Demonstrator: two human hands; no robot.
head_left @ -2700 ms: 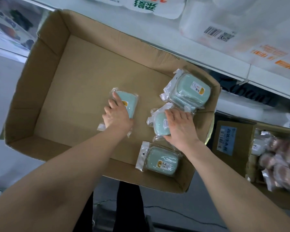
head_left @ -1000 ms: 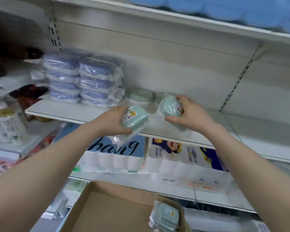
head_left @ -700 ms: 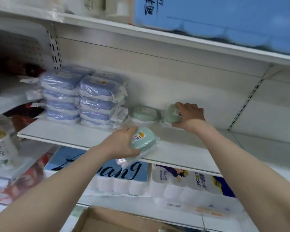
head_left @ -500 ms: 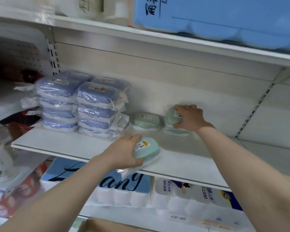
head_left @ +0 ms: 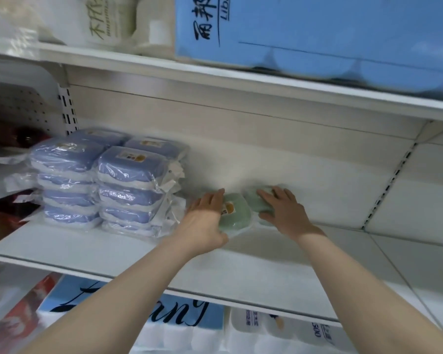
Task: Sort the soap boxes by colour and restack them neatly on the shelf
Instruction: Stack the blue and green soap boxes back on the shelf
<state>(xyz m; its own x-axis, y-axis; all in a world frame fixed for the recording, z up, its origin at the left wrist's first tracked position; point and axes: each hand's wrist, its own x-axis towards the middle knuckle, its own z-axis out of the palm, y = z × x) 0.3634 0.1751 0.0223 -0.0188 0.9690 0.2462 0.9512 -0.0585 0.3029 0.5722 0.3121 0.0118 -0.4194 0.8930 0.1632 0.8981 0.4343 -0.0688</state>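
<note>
On the middle shelf (head_left: 108,251) of a white shop rack, both my bare hands are at two pale green soap boxes wrapped in clear plastic. My left hand (head_left: 205,221) grasps the labelled green soap box (head_left: 237,215), with the fingers reaching over its far left side and the thumb hooked at its near corner. The box sits low over the shelf board, and I cannot tell whether it touches. The back of my hand hides its left part; an orange and white sticker shows beside my knuckles. Just to its right, touching or nearly so, lies the second green soap box (head_left: 257,204), close to the back wall. My right hand (head_left: 284,213) lies on top of it with fingers spread and almost straight, released rather than clenched, covering most of the lid. To the left stand the blue soap boxes (head_left: 128,187) in stacks four high, front and back rows. Their loose wrapper flaps jut out toward my left fingers, near but apart. Beyond them a slotted upright (head_left: 67,111) rises, with red packaging (head_left: 8,218) further left. Above, the upper shelf (head_left: 241,80) carries a large blue pack (head_left: 317,29) and a white pack (head_left: 108,19) with green lettering. Below my forearms, packs of paper rolls (head_left: 138,310) fill the lower level.
</note>
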